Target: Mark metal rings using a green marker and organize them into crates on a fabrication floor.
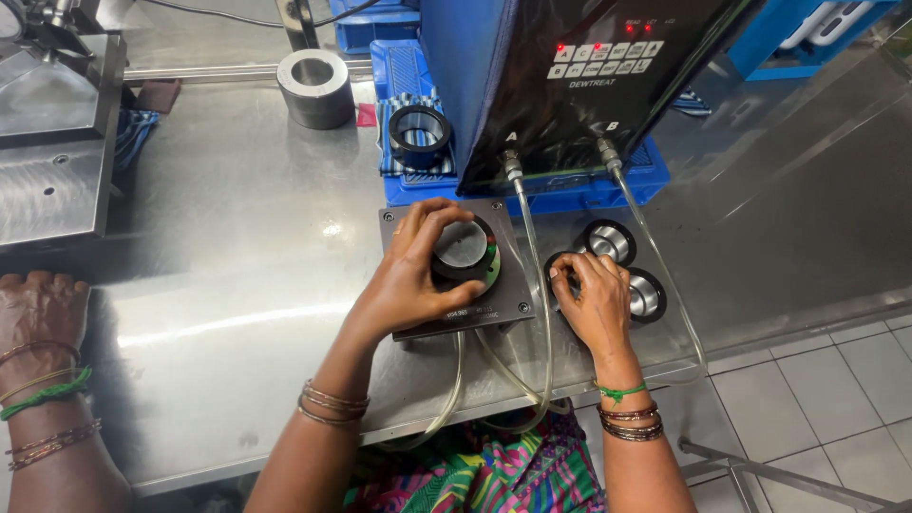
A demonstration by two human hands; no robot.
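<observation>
The left hand (410,275) curls over a round, dull grey metal part (463,249), fingers wrapped about its rim and gripping it where it sits on a dark square fixture plate (454,269) with a screw at each corner and a thin green ring showing beside the part. The right hand (597,299) has its fingertips pressed on a dark, shiny metal ring (562,275) lying flat on the brushed steel table (237,285); whether it pinches the ring or only rests on it cannot be told. Just beside it lie two more polished rings (610,241), (646,294), close together. Clear flexible tubes (532,285) run down from two metal fittings on a black, glossy control box (579,76), passing between the hands and off the table edge. The box carries a small keypad of pale buttons with red lights above it, and stands on a blue plastic tray (541,190). A black ring (419,133) rests on striped cloth behind the plate, and a thick grey steel cylinder (315,87) stands farther back. Another person's hand (40,309), bangles at the wrist, lies flat at the table's left end.
</observation>
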